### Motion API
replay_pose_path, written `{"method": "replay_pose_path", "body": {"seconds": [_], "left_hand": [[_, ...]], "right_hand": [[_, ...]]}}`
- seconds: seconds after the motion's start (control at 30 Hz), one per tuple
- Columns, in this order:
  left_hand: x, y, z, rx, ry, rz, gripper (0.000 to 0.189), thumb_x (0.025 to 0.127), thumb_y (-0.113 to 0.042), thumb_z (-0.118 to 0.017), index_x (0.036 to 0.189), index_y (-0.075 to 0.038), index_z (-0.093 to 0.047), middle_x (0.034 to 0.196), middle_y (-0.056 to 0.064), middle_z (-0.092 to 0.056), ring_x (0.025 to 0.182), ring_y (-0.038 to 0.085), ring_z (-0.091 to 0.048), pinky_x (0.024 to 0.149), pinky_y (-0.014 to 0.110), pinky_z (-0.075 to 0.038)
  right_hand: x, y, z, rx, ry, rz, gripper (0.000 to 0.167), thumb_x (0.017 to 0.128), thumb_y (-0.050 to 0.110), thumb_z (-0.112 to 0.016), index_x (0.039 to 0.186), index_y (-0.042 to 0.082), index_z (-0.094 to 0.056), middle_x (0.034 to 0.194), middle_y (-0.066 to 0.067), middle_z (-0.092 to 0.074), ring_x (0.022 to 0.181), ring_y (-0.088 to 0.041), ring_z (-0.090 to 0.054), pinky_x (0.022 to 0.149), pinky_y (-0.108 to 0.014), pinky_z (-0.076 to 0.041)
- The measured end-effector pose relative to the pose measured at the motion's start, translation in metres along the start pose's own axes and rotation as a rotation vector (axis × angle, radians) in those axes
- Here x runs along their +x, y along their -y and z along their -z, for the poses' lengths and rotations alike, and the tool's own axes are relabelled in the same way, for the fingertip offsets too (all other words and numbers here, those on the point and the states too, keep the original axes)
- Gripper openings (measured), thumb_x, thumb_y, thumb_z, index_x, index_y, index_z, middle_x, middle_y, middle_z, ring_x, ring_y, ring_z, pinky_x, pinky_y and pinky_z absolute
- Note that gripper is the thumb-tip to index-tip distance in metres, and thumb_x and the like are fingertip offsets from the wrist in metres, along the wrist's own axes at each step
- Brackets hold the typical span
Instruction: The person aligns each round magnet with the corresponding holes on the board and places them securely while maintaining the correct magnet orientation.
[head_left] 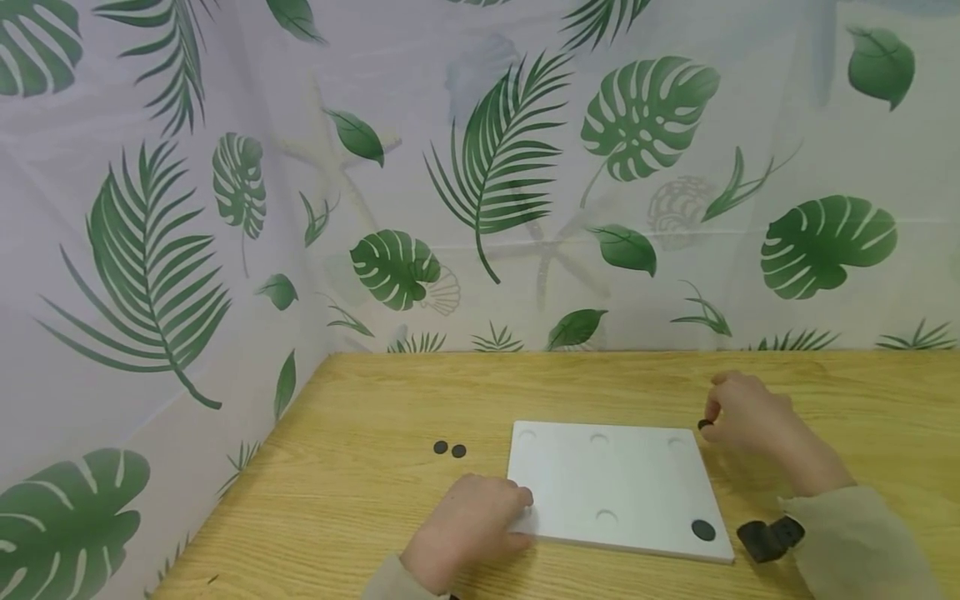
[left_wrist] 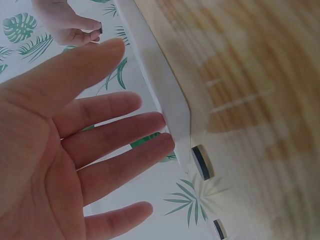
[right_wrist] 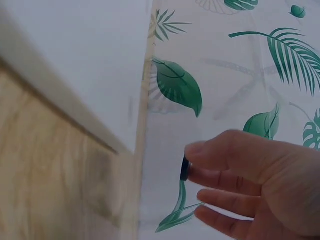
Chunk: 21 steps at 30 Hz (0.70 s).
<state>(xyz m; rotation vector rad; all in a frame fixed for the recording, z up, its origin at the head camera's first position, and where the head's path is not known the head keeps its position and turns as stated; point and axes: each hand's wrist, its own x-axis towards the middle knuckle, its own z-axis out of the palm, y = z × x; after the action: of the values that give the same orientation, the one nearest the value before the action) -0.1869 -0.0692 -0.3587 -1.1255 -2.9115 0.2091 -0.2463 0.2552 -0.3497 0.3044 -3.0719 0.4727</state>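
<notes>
Right now, the two hands are working apart, on opposite sides of the white board (head_left: 637, 483). The right hand (head_left: 752, 422), just past the board's far right corner, is pinching a small black disc (head_left: 705, 424) between thumb and forefinger, its other fingers bending loosely. The left hand (head_left: 475, 518) is reaching over the board's near left corner with its fingers straight and slightly spread, tips meeting the edge; whether it is pressing, I cannot tell. The board itself is lying flat, showing shallow round recesses (head_left: 599, 438): three bare ones are running along its far side and another is sitting midway along its near side. At the near right corner of the board a seated disc (head_left: 702, 530) is resting. Left of the board, two loose discs (head_left: 450, 449) are lying just beside each other. Right of the board, a black device (head_left: 770, 539) is sitting against the right sleeve (head_left: 855, 542). Under the board a wood-grain table (head_left: 375, 400) is spreading, and behind it a leaf-printed sheet (head_left: 420, 200) is hanging.
</notes>
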Motion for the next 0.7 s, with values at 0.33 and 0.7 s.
{"method": "replay_pose_path", "body": {"seconds": [0.33,0.7], "left_hand": [[0.0,0.001,0.0,-0.014,-0.006,-0.013,0.024,0.075,-0.039,-0.067,0.078,-0.016,-0.06,0.06,-0.009,-0.045,0.052,0.005,-0.038,0.047,0.021,-0.03],[0.0,0.002,0.0,-0.016,-0.012,-0.01,0.023,0.075,-0.039,-0.066,0.078,-0.016,-0.06,0.06,-0.01,-0.045,0.052,0.004,-0.038,0.047,0.02,-0.031]], "right_hand": [[0.004,-0.005,-0.015,-0.022,-0.033,0.141,0.015,0.068,0.016,-0.073,0.065,0.014,-0.059,0.115,-0.031,-0.044,0.105,-0.05,-0.036,0.07,-0.064,-0.034],[0.008,-0.002,-0.018,-0.025,0.016,0.164,0.011,0.069,0.012,-0.07,0.067,0.014,-0.059,0.115,-0.031,-0.044,0.104,-0.049,-0.039,0.069,-0.066,-0.033]]}}
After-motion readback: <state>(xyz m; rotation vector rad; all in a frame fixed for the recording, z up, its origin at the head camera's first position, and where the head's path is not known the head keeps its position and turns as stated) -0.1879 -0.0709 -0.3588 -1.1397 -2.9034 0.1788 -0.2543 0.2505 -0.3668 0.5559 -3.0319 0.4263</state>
